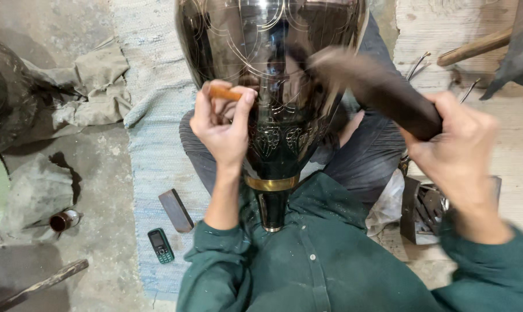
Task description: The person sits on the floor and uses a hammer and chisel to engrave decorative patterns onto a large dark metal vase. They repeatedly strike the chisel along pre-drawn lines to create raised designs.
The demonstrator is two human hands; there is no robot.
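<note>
A large dark glossy metal vase (273, 69) with fine engraved lines and a brass band lies between my legs, neck toward me. My left hand (222, 124) pinches a small orange-handled chisel (225, 92) against the vase's side. My right hand (458, 150) grips a dark wooden mallet (383, 89), raised and blurred by motion, its head just above the vase's right flank. I wear a dark green shirt and grey trousers.
A pale blue woven mat (157, 144) covers the floor under me. On it lie a dark sharpening block (176, 210) and a small green phone (160, 245). Rags (94, 86) and a small tin (64, 220) lie left; metal tools in a box (429, 208) right.
</note>
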